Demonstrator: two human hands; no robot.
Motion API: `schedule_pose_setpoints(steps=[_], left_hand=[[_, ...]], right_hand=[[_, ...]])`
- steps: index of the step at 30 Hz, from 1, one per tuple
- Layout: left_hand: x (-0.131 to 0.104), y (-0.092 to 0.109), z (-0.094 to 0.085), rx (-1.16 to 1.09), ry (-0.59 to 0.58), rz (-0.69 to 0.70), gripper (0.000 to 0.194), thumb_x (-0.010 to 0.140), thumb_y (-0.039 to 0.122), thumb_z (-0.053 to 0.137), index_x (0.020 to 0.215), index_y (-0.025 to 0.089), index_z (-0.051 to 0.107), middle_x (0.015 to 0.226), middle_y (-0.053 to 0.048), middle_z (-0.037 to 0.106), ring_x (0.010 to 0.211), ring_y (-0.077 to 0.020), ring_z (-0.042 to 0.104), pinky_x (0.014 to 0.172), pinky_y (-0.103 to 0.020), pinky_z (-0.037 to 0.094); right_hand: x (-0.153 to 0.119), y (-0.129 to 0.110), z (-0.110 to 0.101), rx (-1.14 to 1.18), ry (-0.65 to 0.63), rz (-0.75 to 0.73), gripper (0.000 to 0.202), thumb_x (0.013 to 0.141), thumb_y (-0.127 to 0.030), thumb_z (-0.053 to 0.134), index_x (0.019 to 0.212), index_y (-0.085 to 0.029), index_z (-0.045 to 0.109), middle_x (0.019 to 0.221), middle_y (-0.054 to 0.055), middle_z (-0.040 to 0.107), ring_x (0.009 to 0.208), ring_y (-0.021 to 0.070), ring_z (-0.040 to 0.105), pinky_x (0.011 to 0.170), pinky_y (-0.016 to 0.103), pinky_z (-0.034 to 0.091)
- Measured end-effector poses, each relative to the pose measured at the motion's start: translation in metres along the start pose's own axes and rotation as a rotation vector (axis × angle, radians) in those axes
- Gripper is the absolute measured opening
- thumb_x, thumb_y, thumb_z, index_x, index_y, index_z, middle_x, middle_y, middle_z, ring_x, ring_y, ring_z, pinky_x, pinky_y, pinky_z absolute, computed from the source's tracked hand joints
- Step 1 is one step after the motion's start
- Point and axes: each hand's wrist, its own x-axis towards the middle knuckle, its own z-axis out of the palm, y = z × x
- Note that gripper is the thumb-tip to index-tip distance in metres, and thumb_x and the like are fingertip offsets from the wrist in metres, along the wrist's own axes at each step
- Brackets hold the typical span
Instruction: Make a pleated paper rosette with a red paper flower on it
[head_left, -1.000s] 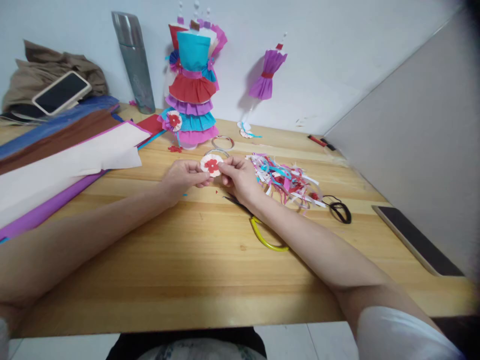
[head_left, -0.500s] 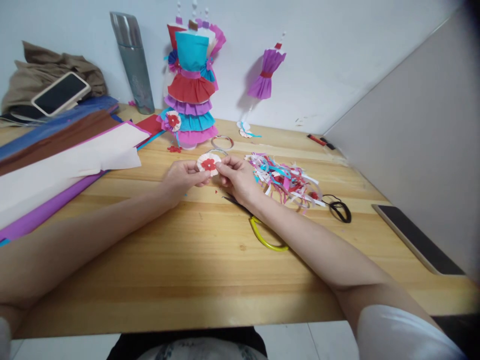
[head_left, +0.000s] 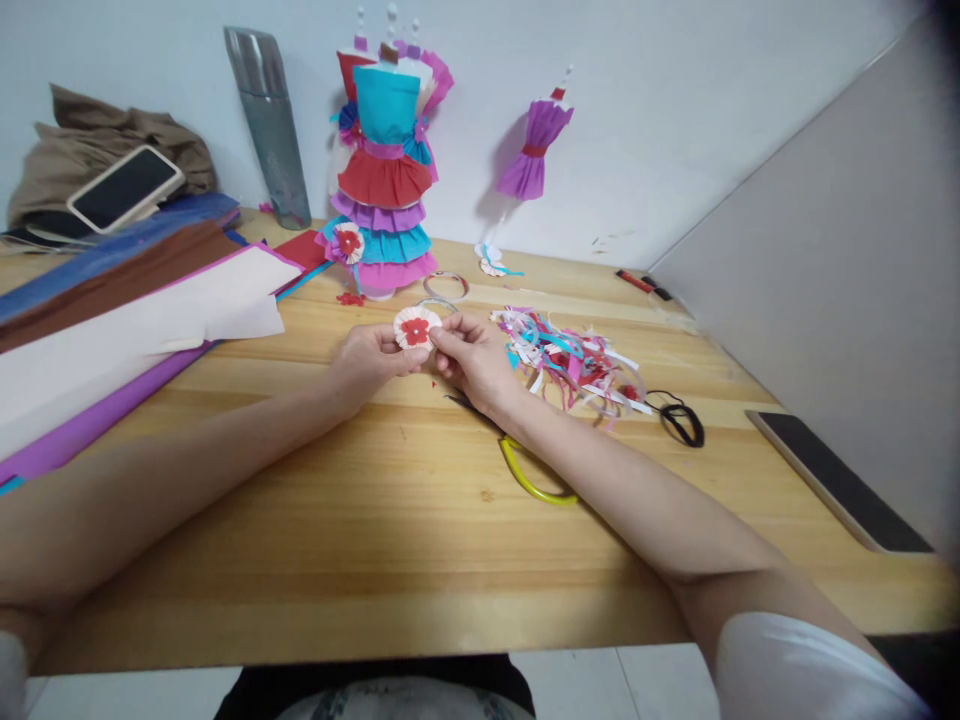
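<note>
From my station: left hand (head_left: 373, 358) and right hand (head_left: 478, 362), fingers pinched nearly closed, hold the pleated rosette (head_left: 415, 328) by its edges above the table (head_left: 360, 530). I'd grip lightly; pressure could crease it.

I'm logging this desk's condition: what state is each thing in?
Rosette: held, pleats fanned open
Left hand: closed on rosette's edge
Right hand: closed on rosette's edge
Bottle: standing, cap on
Phone: screen dark
Yellow-handled tool: partly hidden, open or shut unclear
Paper scraps: loosely heaped
Ruffled dress: upright
Paper sheets: layered
</note>
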Motion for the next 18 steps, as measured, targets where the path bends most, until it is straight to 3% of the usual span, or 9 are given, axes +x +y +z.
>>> schedule_pose_setpoints(steps=[4, 13, 18], left_hand=[[0.000, 0.004, -0.001, 0.005, -0.007, -0.041, 0.024, 0.069, 0.034, 0.075, 0.079, 0.013, 0.073, 0.073, -0.005, 0.074, 0.063, -0.0130, 0.064, 0.066, -0.027, 0.052], [0.006, 0.013, -0.006, 0.066, -0.147, -0.113, 0.015, 0.069, 0.026, 0.073, 0.075, 0.012, 0.069, 0.068, -0.005, 0.072, 0.061, -0.0129, 0.063, 0.065, -0.028, 0.052], [0.007, 0.014, -0.009, 0.048, -0.184, -0.101, 0.018, 0.067, 0.029, 0.074, 0.074, 0.013, 0.069, 0.069, -0.004, 0.072, 0.061, -0.0133, 0.063, 0.065, -0.028, 0.051]], right_hand=[[0.001, 0.000, -0.001, 0.000, -0.018, 0.013, 0.036, 0.060, -0.040, 0.083, 0.069, -0.018, 0.056, 0.044, -0.007, 0.055, 0.038, 0.0054, 0.044, 0.038, 0.017, 0.027], [0.006, -0.006, -0.007, -0.050, 0.021, -0.028, 0.028, 0.060, -0.034, 0.081, 0.068, -0.019, 0.059, 0.045, -0.007, 0.050, 0.039, 0.0060, 0.039, 0.039, 0.021, 0.022], [0.007, -0.006, -0.010, -0.020, -0.010, -0.034, 0.027, 0.066, -0.041, 0.077, 0.071, -0.019, 0.061, 0.049, -0.006, 0.050, 0.040, 0.0066, 0.038, 0.040, 0.022, 0.020]])
